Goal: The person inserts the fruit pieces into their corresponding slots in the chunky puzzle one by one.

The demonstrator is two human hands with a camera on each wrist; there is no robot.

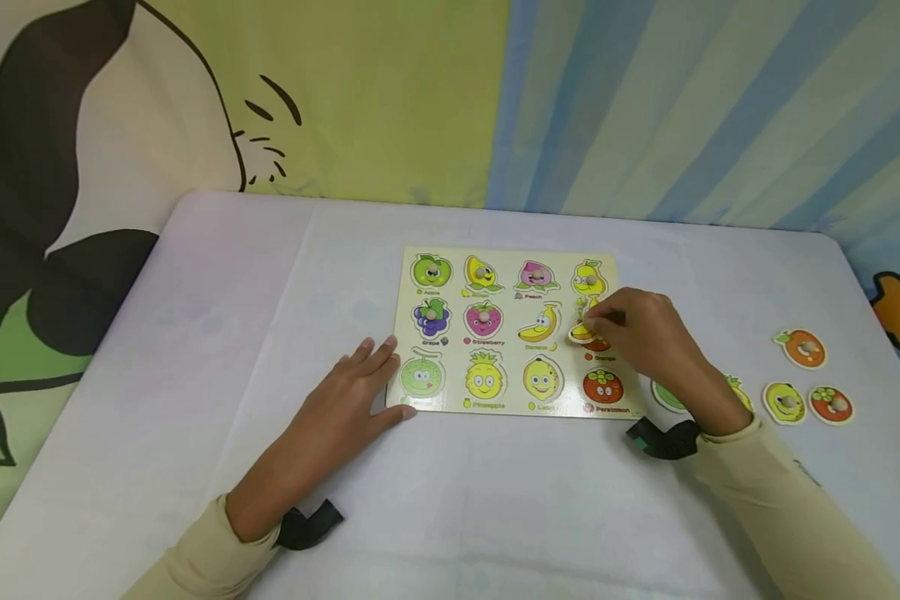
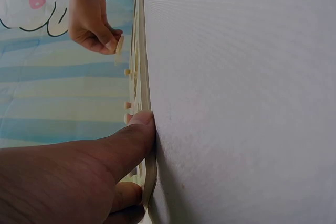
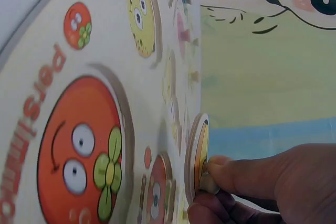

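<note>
A wooden fruit puzzle board lies on the table. My right hand pinches the small knob of a banana puzzle piece between thumb and fingers. That piece is held tilted above the board, over the orange picture and right of the banana picture. My left hand rests at the board's lower left corner, its fingers extended along the left side. Its thumb touches the front edge. Knobbed pieces sit in the top row, as do the grape piece and strawberry piece.
Right of the board lie an orange piece, a lemon piece and a persimmon piece. A green piece and a pineapple piece are partly hidden by the right wrist. A printed curtain hangs behind the white table.
</note>
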